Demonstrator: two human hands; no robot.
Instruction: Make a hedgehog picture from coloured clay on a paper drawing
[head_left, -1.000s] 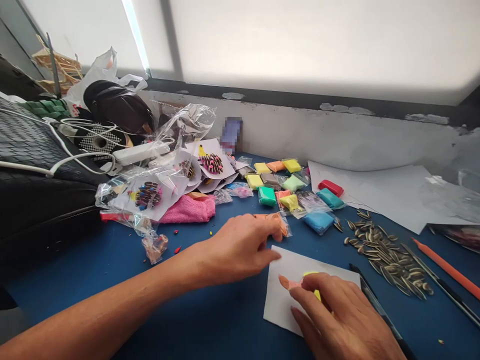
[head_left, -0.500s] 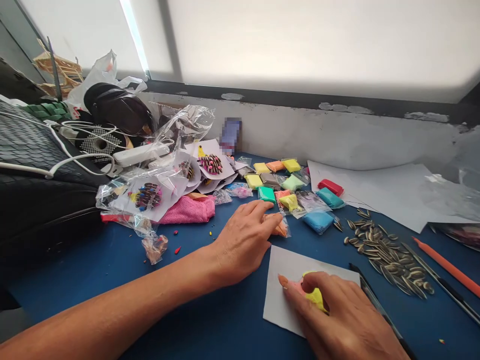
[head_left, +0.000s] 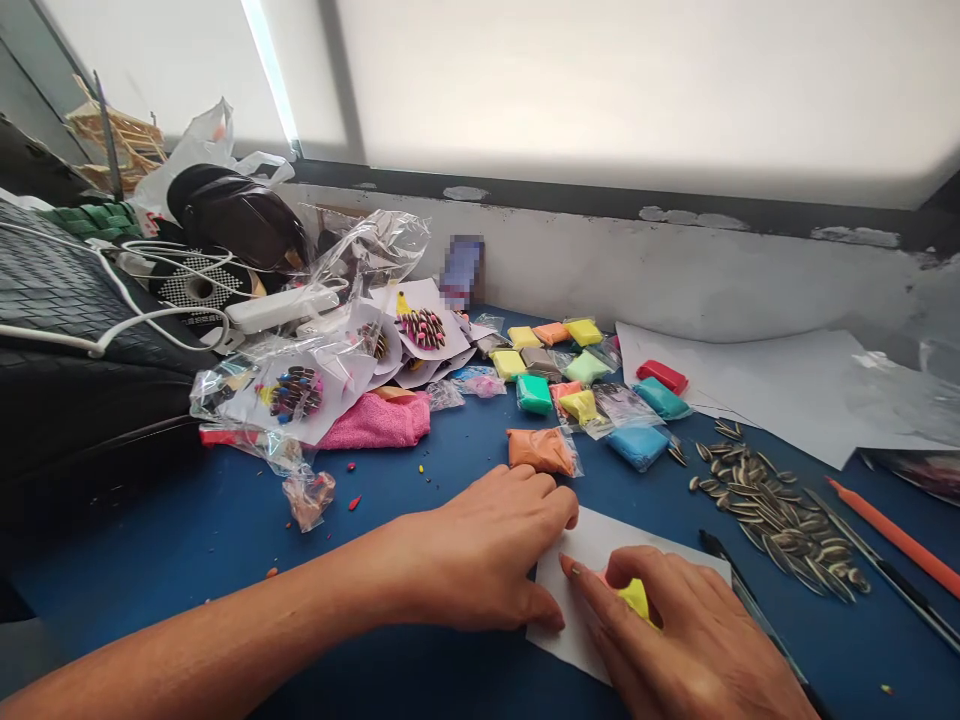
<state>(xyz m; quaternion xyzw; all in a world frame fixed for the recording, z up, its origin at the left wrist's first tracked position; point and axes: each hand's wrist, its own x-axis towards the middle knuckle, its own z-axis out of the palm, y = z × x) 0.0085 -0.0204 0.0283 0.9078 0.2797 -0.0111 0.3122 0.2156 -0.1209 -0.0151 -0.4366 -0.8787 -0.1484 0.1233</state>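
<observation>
A small white paper card (head_left: pixel 637 528) lies on the blue table. On it is a piece of yellow clay (head_left: pixel 636 597), with a little pink beside it, mostly hidden by my right hand (head_left: pixel 682 630). The thumb and curled index finger of that hand close around the clay, against the card. My left hand (head_left: pixel 487 545) rests at the card's left edge, fingers stretched forward and the thumb apart, holding nothing. Just beyond its fingertips sits an orange clay packet (head_left: pixel 541 452).
Several coloured clay packets (head_left: pixel 534 394) lie farther back. To the right are sunflower seeds (head_left: pixel 787 520), a black pen (head_left: pixel 739 580) and an orange pen (head_left: pixel 892 532). A pink cloth (head_left: pixel 379 420), seed-decorated cards (head_left: pixel 424 325) and a black bag (head_left: pixel 82 360) stand at left.
My left hand has drawn back from the orange clay packet toward me, onto the card's left edge. The packet now shows fully. My right hand stays nearly in place on the clay.
</observation>
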